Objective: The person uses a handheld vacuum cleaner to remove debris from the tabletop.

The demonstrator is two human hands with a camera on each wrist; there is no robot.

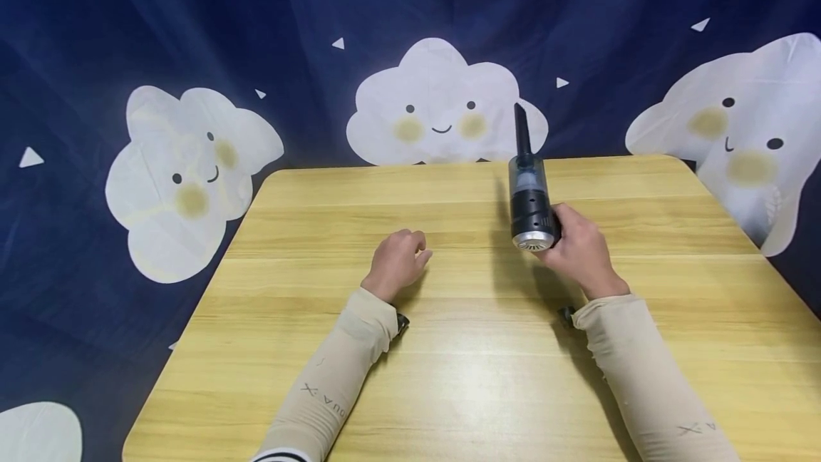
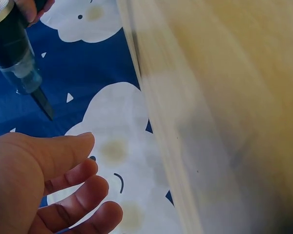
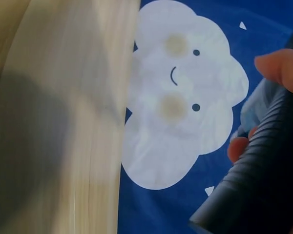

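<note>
A black handheld vacuum cleaner (image 1: 531,212) with a clear dust cup and a narrow nozzle is held above the table by my right hand (image 1: 582,248). Its nozzle points away toward the curtain, and the silver vented end faces me. In the right wrist view, fingers (image 3: 283,68) wrap round the ribbed dark handle (image 3: 263,151). My left hand (image 1: 398,262) hovers over the table left of the vacuum, holding nothing. Loosely bent fingers (image 2: 88,195) and a separate thumb show in the left wrist view, with the vacuum's nozzle (image 2: 43,103) beyond them.
The wooden table (image 1: 308,234) has rounded corners and spreads under both arms. Behind it hangs a dark blue curtain (image 1: 308,6) printed with smiling white clouds and small triangles. Beige sleeves cover both forearms, and a small dark device sits under each wrist.
</note>
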